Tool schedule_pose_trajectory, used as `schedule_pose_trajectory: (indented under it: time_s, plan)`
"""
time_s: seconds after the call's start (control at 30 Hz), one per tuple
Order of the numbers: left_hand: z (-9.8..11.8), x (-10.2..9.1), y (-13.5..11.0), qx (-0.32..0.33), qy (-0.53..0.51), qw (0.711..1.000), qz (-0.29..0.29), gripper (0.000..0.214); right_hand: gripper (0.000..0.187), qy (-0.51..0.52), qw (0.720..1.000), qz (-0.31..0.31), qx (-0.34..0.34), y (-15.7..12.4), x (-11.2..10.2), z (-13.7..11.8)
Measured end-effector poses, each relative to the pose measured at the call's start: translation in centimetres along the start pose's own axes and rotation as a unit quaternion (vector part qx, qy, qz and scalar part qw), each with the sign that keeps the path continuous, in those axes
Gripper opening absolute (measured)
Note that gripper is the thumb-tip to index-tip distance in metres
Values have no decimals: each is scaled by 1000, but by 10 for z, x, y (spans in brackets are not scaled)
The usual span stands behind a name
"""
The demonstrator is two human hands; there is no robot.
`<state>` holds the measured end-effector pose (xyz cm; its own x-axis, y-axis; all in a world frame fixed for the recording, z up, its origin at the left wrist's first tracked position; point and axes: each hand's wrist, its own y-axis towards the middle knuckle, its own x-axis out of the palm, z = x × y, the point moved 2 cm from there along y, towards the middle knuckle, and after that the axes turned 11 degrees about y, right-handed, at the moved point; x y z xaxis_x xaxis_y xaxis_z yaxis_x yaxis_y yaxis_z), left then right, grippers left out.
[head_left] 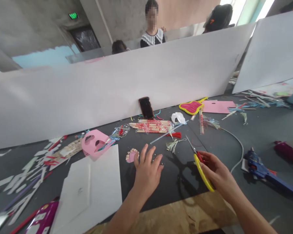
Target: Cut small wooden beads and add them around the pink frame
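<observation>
My right hand (216,170) grips a pair of scissors (203,174) with yellow and red handles, its blades pointing up and left over the dark table. With fingers spread, my left hand (147,172) hovers at or just above the tabletop; whether it touches is unclear. Close to its fingertips lies a small pink piece of card (131,156) edged with pale beads or bits. Beyond the hands are a green-white tassel (174,144) and a thin blue stick (164,135).
A white panel (126,87) stands behind a phone (146,108) and wrapped wooden sticks (152,126). At right lies a blue glue gun (263,169) with its cord. White board (102,185), pink cut card (95,141) and scraps lie left. A person (152,37) is beyond the panel.
</observation>
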<state>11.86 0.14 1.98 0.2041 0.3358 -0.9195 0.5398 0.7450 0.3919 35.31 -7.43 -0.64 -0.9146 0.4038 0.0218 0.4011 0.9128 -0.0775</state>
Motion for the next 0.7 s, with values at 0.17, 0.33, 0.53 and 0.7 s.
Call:
schedule_pose_trajectory:
  time_s: [0.17,0.33,0.53,0.7]
  plan:
    - [3,22,37,34,59,998,-13,29,54,173,981,19,86,-22,-1,-14]
    - [15,49,62,92,66,993,-22,14,52,227,968,25,107,-49,-5,-19]
    - [19,62,66,109,50,992,-28,7,53,234,965,12,115,-69,-14,-22]
    - [20,58,68,78,-58,994,-43,15,50,238,965,17,112,-68,-12,-25]
